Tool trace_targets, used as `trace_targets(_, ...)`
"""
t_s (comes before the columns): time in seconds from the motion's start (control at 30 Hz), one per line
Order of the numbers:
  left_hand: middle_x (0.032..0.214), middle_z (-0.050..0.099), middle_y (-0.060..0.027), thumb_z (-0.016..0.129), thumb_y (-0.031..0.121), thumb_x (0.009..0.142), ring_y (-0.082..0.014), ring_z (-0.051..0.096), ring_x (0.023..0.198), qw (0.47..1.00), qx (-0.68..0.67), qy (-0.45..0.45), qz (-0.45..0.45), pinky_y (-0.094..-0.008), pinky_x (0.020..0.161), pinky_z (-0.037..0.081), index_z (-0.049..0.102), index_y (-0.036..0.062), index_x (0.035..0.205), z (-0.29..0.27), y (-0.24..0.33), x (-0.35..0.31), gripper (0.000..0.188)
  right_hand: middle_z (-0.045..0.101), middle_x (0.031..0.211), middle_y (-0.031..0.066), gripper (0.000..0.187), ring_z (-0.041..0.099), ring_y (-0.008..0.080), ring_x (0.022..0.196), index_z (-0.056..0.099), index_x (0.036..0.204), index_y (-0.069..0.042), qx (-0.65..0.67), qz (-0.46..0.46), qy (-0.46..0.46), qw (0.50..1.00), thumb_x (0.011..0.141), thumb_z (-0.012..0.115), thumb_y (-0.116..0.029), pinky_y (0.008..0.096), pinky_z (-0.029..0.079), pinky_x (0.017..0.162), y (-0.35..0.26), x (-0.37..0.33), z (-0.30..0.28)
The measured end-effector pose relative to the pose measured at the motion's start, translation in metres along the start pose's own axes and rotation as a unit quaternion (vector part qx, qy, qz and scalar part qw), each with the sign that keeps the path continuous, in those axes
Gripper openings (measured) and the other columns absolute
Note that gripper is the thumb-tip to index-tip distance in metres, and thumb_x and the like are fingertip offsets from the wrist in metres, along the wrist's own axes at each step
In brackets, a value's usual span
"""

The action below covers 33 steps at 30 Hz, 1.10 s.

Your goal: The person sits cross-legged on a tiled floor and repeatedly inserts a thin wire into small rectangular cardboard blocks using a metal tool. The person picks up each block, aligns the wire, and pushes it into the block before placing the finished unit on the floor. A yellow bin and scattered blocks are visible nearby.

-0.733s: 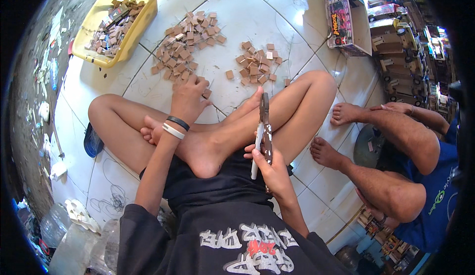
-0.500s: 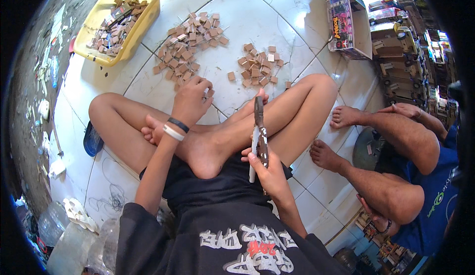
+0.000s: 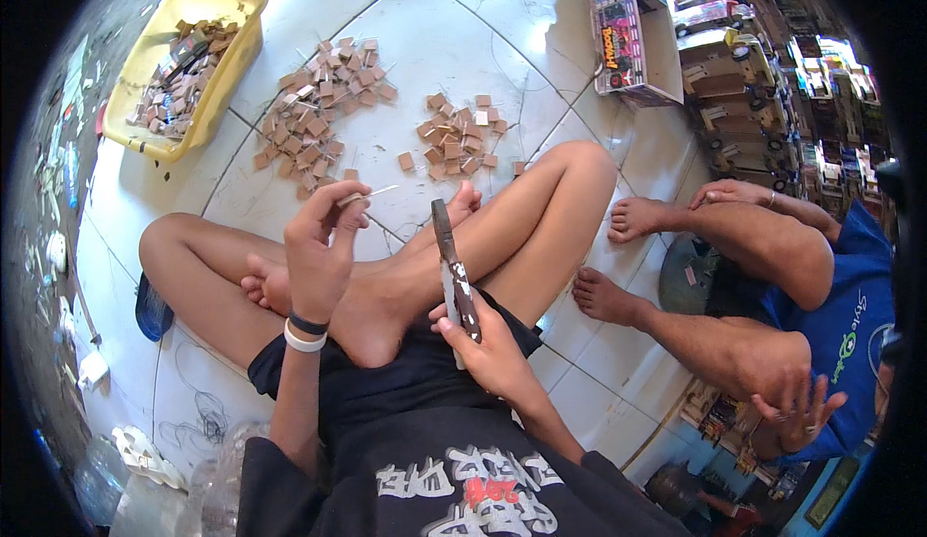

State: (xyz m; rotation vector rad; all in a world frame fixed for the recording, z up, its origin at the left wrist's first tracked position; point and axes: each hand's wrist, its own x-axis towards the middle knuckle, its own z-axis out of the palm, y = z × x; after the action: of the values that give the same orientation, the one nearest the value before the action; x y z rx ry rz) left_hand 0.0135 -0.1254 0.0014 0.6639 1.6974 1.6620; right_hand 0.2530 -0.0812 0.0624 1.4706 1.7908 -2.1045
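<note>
Between the thumb and fingers of my left hand [image 3: 323, 247] is a thin pale stick [image 3: 382, 190], poking out to the right. Whether a small block is attached to it inside my fingers I cannot tell. My right hand [image 3: 490, 346] grips a pair of pliers [image 3: 461, 296] by its worn brown-and-white handles, jaws pointing up and away from me. Beyond my left hand lies a large heap of small brown square blocks [image 3: 309, 131], with thin wires or pins sticking out among them. A smaller heap of similar blocks [image 3: 454, 141] sits to its right.
A yellow basin [image 3: 246, 54] with more blocks stands far left. At the far right is an open printed carton [image 3: 637, 44] beside stacked toy vehicles [image 3: 739, 93]. Another person's legs [image 3: 715, 334] reach in from the right. Tangled thread [image 3: 203, 421] lies on the tiles at left.
My left hand has lifted and turned away from the large heap; the pale stick now shows in its fingers. My right hand still grips the pliers. The other person's nearer hand has risen.
</note>
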Motion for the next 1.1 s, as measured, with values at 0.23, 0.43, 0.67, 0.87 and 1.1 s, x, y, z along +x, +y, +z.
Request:
trace_targets(0.23, 0.097, 0.074, -0.0101, 0.074, -0.009, 0.088, -0.0184, 0.072, 0.077, 0.976, 0.158, 0.004, 0.149, -0.0289, 0.07, 0.057, 0.074, 0.0008, 0.108, 0.01, 0.028, -0.006, 0.022, 0.068, 0.117, 0.0089, 0.03, 0.068, 0.0168, 0.108, 0.055, 0.135, 0.001, -0.026, 0.016, -0.02, 0.999, 0.108, 0.062, -0.008, 0.0319, 0.053, 0.095, -0.025, -0.015, 0.005)
trace_targets(0.43, 0.096, 0.074, -0.0107, 0.075, -0.008, 0.088, -0.0209, 0.075, 0.078, 0.973, 0.176, -0.014, 0.15, -0.0311, 0.07, 0.06, 0.074, 0.0012, 0.108, 0.01, 0.033, -0.012, 0.022, 0.067, 0.112, 0.0075, 0.025, 0.066, 0.0149, 0.105, 0.057, 0.131, 0.0, -0.044, 0.007, -0.027, 0.999, 0.108, 0.062, -0.008, 0.0311, 0.052, 0.095, -0.041, -0.02, 0.01)
trace_targets(0.67, 0.096, 0.074, -0.0111, 0.075, -0.007, 0.089, -0.0232, 0.076, 0.08, 0.974, 0.177, -0.011, 0.142, -0.0324, 0.07, 0.06, 0.075, 0.0013, 0.108, 0.011, 0.031, -0.016, 0.021, 0.063, 0.103, 0.0048, 0.027, 0.06, 0.012, 0.09, 0.056, 0.131, 0.0, -0.07, -0.018, -0.017, 0.997, 0.106, 0.063, -0.006, 0.0296, 0.05, 0.085, -0.044, -0.019, 0.015)
trace_targets(0.87, 0.095, 0.075, -0.0107, 0.076, -0.005, 0.089, -0.0227, 0.076, 0.079, 0.97, 0.189, -0.002, 0.151, -0.032, 0.07, 0.06, 0.076, 0.0021, 0.107, 0.011, 0.031, -0.016, 0.019, 0.061, 0.097, 0.0054, 0.05, 0.058, 0.014, 0.084, 0.048, 0.15, -0.001, -0.091, -0.043, -0.004, 0.995, 0.103, 0.064, -0.003, 0.0301, 0.049, 0.078, -0.042, -0.02, 0.017)
trace_targets(1.1, 0.094, 0.077, -0.0103, 0.078, -0.004, 0.088, -0.0215, 0.076, 0.076, 0.97, 0.188, 0.005, 0.151, -0.0314, 0.067, 0.059, 0.078, 0.0032, 0.106, 0.011, 0.03, -0.014, 0.019, 0.06, 0.097, 0.0033, 0.053, 0.056, 0.0111, 0.082, 0.046, 0.154, -0.002, -0.094, -0.05, -0.002, 0.994, 0.104, 0.063, -0.002, 0.0282, 0.048, 0.075, -0.041, -0.019, 0.018)
